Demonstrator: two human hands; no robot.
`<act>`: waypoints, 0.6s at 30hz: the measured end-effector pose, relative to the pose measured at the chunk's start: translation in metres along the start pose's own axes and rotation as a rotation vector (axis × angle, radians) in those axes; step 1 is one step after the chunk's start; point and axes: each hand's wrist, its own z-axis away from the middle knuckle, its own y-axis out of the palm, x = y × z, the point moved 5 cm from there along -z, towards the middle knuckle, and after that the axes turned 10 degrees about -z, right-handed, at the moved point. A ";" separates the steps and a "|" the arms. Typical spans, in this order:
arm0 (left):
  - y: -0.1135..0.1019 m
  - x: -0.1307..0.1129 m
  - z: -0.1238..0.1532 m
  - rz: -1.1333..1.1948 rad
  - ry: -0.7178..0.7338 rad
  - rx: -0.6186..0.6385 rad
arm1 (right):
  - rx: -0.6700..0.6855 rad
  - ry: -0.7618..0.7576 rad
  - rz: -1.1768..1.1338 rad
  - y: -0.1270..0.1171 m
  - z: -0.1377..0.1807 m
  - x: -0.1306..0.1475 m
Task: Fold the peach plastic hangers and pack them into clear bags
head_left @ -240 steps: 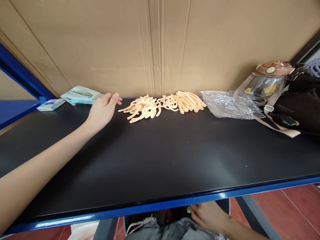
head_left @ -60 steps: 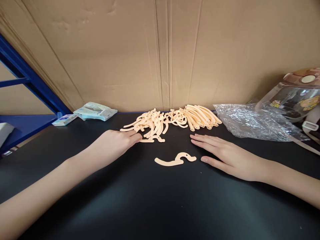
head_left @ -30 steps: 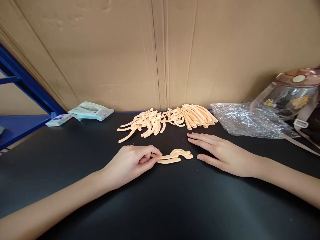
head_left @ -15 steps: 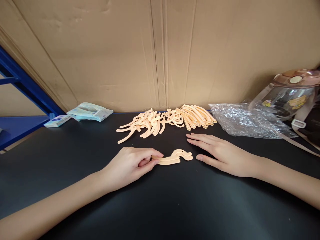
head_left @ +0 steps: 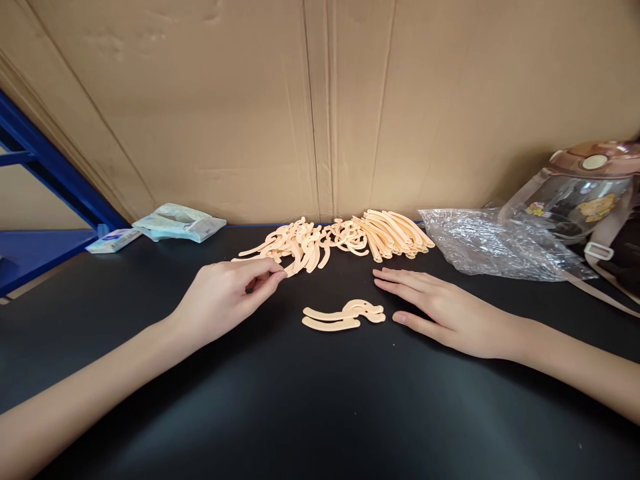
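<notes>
My left hand (head_left: 225, 291) is at the front left edge of a loose pile of pale peach curved strips (head_left: 300, 243), thumb and forefinger pinched on the end of one strip. Nearer to me, two long strips and a hooked, wavy part form a small flat arrangement (head_left: 333, 325) on the black tabletop. My right hand (head_left: 440, 307) rests palm down on the table with its fingers stretched out, holding nothing. Its thumb tip points at the wavy end, a small gap apart. Behind the right fingertips is a neater bundle of long strips (head_left: 395, 233).
A crinkled clear plastic bag (head_left: 480, 240) lies at the back right, beside a transparent bottle (head_left: 575, 197) with a strap. At the back left are a light blue soft packet (head_left: 180, 223) and a smaller packet (head_left: 114, 241). A cardboard wall (head_left: 225, 113) stands behind the table.
My left hand has let go of the two long strips and moved back and left to the loose pile. The lower long strip now lies slightly apart from the upper one. My right hand has stayed put.
</notes>
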 end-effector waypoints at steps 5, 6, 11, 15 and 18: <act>-0.008 -0.008 -0.019 0.030 -0.046 0.014 | 0.013 0.002 0.002 -0.001 -0.001 0.001; -0.007 -0.012 -0.026 0.028 -0.038 0.038 | 0.016 0.003 0.002 -0.001 -0.001 0.002; 0.010 -0.032 -0.072 -0.001 0.026 0.156 | 0.025 0.000 0.000 -0.001 -0.002 0.002; 0.027 -0.039 -0.100 -0.007 0.044 0.206 | 0.005 -0.018 -0.023 -0.002 -0.002 0.003; 0.037 -0.038 -0.110 -0.002 0.051 0.221 | -0.008 -0.029 -0.027 -0.003 -0.001 0.004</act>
